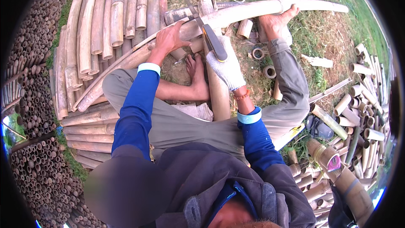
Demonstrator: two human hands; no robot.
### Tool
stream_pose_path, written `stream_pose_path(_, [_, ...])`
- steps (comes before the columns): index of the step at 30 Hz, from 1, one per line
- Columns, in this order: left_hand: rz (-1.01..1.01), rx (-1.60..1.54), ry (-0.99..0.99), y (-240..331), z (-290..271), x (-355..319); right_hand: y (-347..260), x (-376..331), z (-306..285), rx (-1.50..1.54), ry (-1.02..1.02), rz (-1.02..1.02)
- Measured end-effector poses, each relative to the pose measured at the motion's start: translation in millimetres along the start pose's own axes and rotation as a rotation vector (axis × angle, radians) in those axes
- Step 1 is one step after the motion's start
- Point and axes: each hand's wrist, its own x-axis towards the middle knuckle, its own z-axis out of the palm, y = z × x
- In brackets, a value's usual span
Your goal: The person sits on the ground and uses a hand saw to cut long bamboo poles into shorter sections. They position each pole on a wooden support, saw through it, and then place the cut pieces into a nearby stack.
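A long pale bamboo pole (240, 12) slants across in front of me, over an upright-looking bamboo support (220, 97). My bare left hand (169, 40) grips the pole left of the saw, thumb spread to the right. A thin bamboo strip (139, 45) runs along the pole under that hand. My right hand (223, 61), in a white knit glove, is closed round the black and orange handle (214, 42) of a handsaw. The saw blade (187, 0) lies across the pole just right of my left hand. My right foot (274, 23) rests against the pole farther right.
Cut bamboo lengths (118, 12) lie side by side at left. Stacked bamboo pieces (38, 101) show their round ends at far left. Short rings (268, 72) lie on the ground beyond my right hand. Loose offcuts (358, 114) are heaped at right, near a thick bamboo piece (346, 181).
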Motion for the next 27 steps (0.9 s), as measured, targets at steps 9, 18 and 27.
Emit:
stream_pose_path(9, [-0.021,0.006,-0.121,-4.3,-7.8,1.5,-84.0,-211.9,-90.0,-0.079,-0.098,0.388])
stream_pose_path(18, [0.046,0.02,-0.04,1.3,-10.4,10.1,-10.5,49.7,9.9,-0.011,0.047,-0.062])
stream_pose_path(27, [0.047,-0.045,-0.056,-12.9,0.4,4.2,-84.8,-227.3,-82.8,-0.248,-0.072,0.215])
